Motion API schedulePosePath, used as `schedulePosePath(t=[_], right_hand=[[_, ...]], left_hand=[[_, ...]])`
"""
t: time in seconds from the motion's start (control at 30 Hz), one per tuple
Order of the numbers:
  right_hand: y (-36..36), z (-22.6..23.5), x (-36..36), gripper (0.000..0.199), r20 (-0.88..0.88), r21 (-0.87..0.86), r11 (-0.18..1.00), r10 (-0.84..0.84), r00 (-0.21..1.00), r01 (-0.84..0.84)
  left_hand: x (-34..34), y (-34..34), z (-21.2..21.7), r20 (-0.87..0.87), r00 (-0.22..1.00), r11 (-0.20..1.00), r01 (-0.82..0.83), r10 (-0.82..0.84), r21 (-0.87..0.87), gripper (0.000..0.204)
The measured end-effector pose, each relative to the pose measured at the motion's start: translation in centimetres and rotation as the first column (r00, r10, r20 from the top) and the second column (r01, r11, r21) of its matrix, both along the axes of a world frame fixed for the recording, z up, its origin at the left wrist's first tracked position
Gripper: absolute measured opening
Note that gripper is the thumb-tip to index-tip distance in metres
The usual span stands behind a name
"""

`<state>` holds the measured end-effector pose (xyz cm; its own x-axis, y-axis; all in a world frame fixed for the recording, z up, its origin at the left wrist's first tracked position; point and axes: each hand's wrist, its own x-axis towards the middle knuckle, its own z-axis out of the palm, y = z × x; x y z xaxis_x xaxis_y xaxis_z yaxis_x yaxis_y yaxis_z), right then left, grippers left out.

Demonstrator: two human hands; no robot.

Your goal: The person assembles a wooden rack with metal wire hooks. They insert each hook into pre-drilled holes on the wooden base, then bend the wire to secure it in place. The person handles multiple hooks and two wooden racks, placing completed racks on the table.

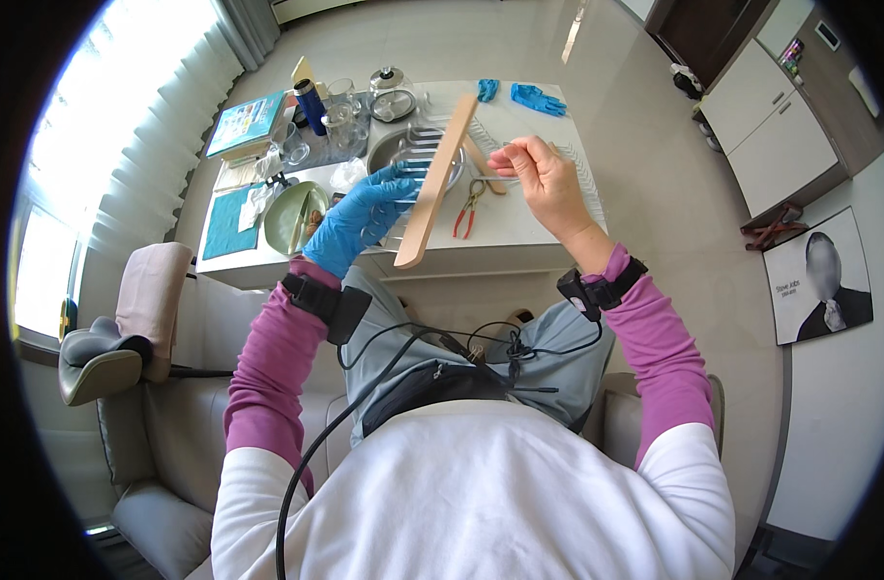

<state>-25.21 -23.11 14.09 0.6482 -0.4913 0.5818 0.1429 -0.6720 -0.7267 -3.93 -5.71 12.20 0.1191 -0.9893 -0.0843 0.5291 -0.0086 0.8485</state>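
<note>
My left hand (pixel 360 217), in a blue glove, is closed around a row of metal rods set along a wooden bar (pixel 436 188). The bar is tilted above the table, its far end to the right. Bare, my right hand (pixel 544 184) is raised on the bar's right side with fingers pinched together. At its fingertips shows a thin metal rod (pixel 501 178). Pliers with red handles (pixel 469 209) lie on the table between my hands. A second wooden piece (pixel 485 166) is partly hidden behind the bar. Behind the rods stands a round metal bowl (pixel 384 153).
On the white table (pixel 481 247) sit a green plate (pixel 280 217), glass vessels (pixel 339 121), a dark blue bottle (pixel 309 104) and a box (pixel 246 124). Blue gloves (pixel 538 99) lie at the far edge. Metal wires (pixel 582 172) line the right side. Black cables (pixel 365 387) cross my lap.
</note>
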Motion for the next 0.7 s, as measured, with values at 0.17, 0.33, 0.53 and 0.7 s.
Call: schedulePosePath(t=[0.17,0.33,0.53,0.7], right_hand=[[0.3,0.5,0.0,0.024,0.015,-0.042,0.999,0.005,1.000,-0.004],[0.4,0.8,-0.3,0.026,-0.027,0.137,0.990,0.049,0.998,-0.045],[0.3,0.6,-0.4,0.031,0.007,0.136,0.983,0.120,0.993,-0.120],[0.3,0.5,-0.5,0.035,-0.018,0.314,0.939,0.155,0.988,-0.141]], left_hand=[[-0.8,-0.4,-0.6,0.085,0.995,0.994,-0.059,0.051,0.094,0.050],[-1.2,0.0,0.2,0.166,0.986,0.989,-0.049,0.026,0.139,0.055],[-1.6,-0.3,1.0,0.231,0.970,0.982,-0.112,0.075,0.151,0.056],[-1.5,-0.5,1.2,0.311,0.949,0.977,-0.119,0.059,0.178,0.061]])
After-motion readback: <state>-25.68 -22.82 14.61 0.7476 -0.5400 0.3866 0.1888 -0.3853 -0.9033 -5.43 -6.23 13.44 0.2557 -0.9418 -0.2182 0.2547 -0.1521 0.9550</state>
